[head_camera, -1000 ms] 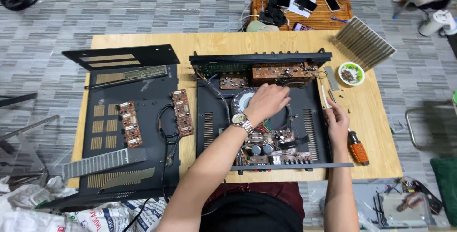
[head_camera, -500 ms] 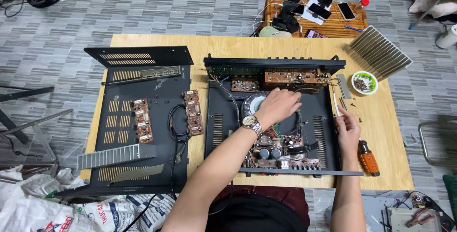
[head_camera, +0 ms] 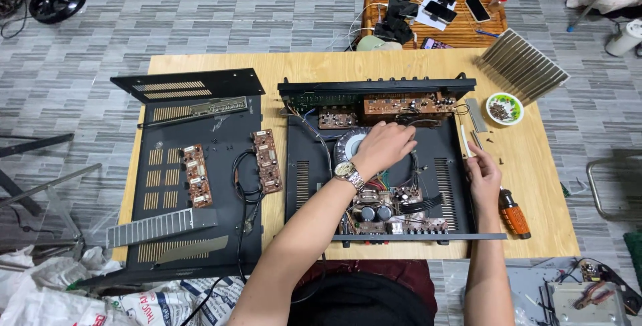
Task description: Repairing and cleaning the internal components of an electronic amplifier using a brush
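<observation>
Head view: left hand (head_camera: 384, 147) cupped on heavy round transformer (head_camera: 349, 145) (grip its rim), right hand (head_camera: 483, 175) seemingly pinching something small at open amplifier chassis (head_camera: 447, 165) edge.

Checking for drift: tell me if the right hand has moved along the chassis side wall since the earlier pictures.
No clear move. The right hand rests at the right wall of the open amplifier chassis, just above the orange-handled screwdriver, as before; only the camera shifted.
</observation>
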